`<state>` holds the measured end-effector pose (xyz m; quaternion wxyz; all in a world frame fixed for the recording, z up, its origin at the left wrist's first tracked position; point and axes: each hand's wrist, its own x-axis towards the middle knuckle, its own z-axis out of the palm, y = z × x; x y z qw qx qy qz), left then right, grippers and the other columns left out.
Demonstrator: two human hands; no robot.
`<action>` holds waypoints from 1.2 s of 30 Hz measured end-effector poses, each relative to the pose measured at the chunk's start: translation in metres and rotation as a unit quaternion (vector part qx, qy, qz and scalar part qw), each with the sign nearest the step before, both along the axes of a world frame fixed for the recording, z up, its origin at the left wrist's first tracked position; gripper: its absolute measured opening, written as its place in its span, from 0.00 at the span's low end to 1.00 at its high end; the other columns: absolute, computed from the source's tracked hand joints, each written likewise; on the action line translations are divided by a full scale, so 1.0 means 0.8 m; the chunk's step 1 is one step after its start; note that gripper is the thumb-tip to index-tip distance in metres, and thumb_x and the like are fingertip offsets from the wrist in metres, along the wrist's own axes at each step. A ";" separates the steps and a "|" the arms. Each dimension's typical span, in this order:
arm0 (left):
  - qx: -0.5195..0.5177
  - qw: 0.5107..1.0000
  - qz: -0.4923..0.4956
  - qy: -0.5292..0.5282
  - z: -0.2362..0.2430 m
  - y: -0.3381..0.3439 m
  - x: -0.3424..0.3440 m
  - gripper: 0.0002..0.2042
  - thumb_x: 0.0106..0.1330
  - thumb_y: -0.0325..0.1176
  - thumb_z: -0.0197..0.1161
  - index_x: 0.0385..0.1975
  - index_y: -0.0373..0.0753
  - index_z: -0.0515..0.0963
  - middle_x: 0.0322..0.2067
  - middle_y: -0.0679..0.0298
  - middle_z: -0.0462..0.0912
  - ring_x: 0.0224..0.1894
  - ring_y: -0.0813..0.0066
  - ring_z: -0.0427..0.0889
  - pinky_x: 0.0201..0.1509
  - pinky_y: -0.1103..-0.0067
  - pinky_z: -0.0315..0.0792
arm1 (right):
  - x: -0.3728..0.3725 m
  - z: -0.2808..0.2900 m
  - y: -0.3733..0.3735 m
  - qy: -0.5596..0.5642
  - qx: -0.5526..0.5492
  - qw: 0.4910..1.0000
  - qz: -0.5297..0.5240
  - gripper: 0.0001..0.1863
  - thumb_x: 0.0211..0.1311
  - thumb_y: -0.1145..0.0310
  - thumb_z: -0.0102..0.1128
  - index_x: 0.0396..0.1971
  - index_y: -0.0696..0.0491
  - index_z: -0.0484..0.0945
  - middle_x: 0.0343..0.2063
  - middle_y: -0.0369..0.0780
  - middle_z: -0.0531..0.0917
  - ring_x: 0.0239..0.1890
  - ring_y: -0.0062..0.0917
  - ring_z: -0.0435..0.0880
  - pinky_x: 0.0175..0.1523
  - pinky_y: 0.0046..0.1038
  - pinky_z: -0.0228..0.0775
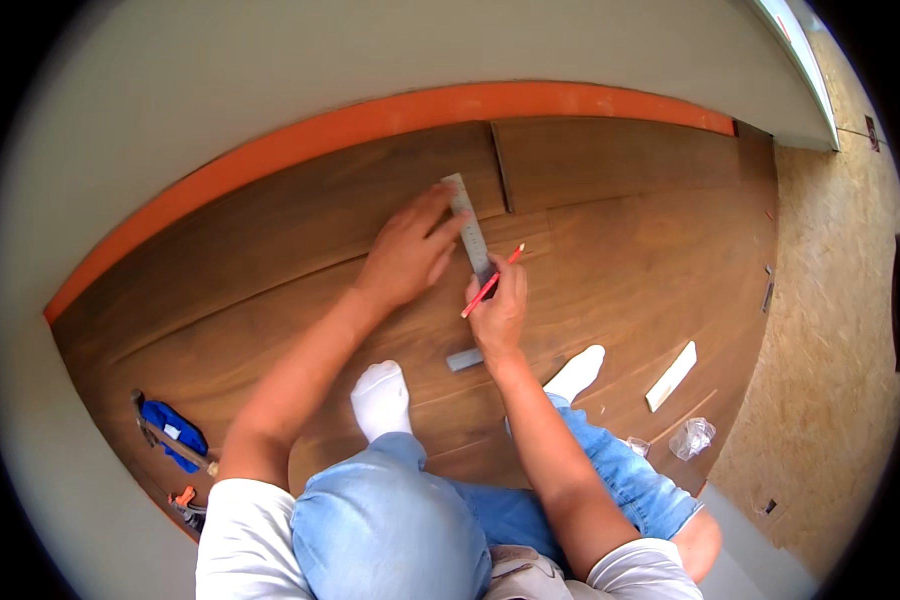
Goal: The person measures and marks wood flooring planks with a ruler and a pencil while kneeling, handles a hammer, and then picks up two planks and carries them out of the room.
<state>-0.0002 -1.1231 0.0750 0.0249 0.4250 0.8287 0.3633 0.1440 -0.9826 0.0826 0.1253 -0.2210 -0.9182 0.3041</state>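
Most of the floor looks covered: you stand on brown floorboards (610, 240) that reach up to the orange strip (400, 112) along the foot of the wall. What seems unfinished is the row against that strip, where a dark gap (501, 170) parts two board ends and a long seam to the left of your hands shows as a dark line. The measuring appears to be under way, though I can't make out any pencil mark on the wood, so the marking may be yet to do. The metal ruler (472, 235) lies on the boards between your hands, its far end just left of the gap. Your left hand (405, 250) has a loose grip, fingers spread and reaching over the ruler's upper part; it is blurred, and I cannot tell whether they press on it. Your right hand (500, 310) has the firmer grip, grasping the red pencil (482, 293) slantwise between thumb and fingers, right at the ruler's near end and apparently touching it. A grey bar (464, 360) rests beside your right wrist, while the hammer (170, 440) lies well apart from both hands, off to your left.
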 end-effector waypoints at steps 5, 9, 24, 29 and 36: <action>0.154 0.863 0.341 -0.339 0.058 -0.089 0.066 0.23 0.69 0.36 0.68 0.60 0.32 0.74 0.50 0.52 0.78 0.50 0.57 0.82 0.54 0.68 0.77 | -0.053 0.033 -0.105 0.025 -0.316 0.948 -0.014 0.23 0.66 0.75 0.69 0.59 0.59 0.75 0.48 0.42 0.81 0.49 0.29 0.82 0.54 0.31 0.77; 0.317 0.648 0.212 -0.659 0.075 -0.164 0.091 0.29 0.82 0.56 0.47 0.70 0.39 0.66 0.57 0.62 0.79 0.56 0.73 0.80 0.57 0.75 0.78 | -0.091 0.079 -0.187 0.036 -0.503 0.863 0.035 0.24 0.68 0.76 0.67 0.62 0.63 0.72 0.48 0.40 0.81 0.48 0.20 0.81 0.54 0.25 0.76; 0.360 0.652 0.397 -0.537 0.188 -0.377 0.194 0.21 0.81 0.46 0.54 0.64 0.39 0.70 0.39 0.68 0.79 0.31 0.86 0.77 0.35 0.82 0.76 | -0.077 0.116 -0.364 -0.170 -0.609 0.699 0.335 0.15 0.71 0.70 0.67 0.52 0.59 0.79 0.38 0.37 0.86 0.39 0.19 0.85 0.47 0.23 0.79; 0.110 0.685 0.655 -0.299 0.147 -0.495 0.157 0.11 0.79 0.37 0.56 0.55 0.43 0.74 0.22 0.68 0.76 0.23 0.79 0.76 0.26 0.78 0.72 | -0.130 0.059 -0.338 0.042 -0.141 0.802 0.579 0.17 0.64 0.73 0.68 0.52 0.57 0.79 0.47 0.45 0.86 0.50 0.39 0.84 0.56 0.38 0.78; -0.176 0.672 0.714 -0.088 0.042 -0.783 0.057 0.11 0.73 0.36 0.58 0.49 0.39 0.75 0.44 0.45 0.83 0.50 0.39 0.80 0.51 0.52 0.73 | -0.109 -0.020 -0.323 0.070 0.022 0.765 0.640 0.19 0.56 0.74 0.67 0.49 0.52 0.81 0.58 0.41 0.82 0.62 0.40 0.77 0.64 0.42 0.72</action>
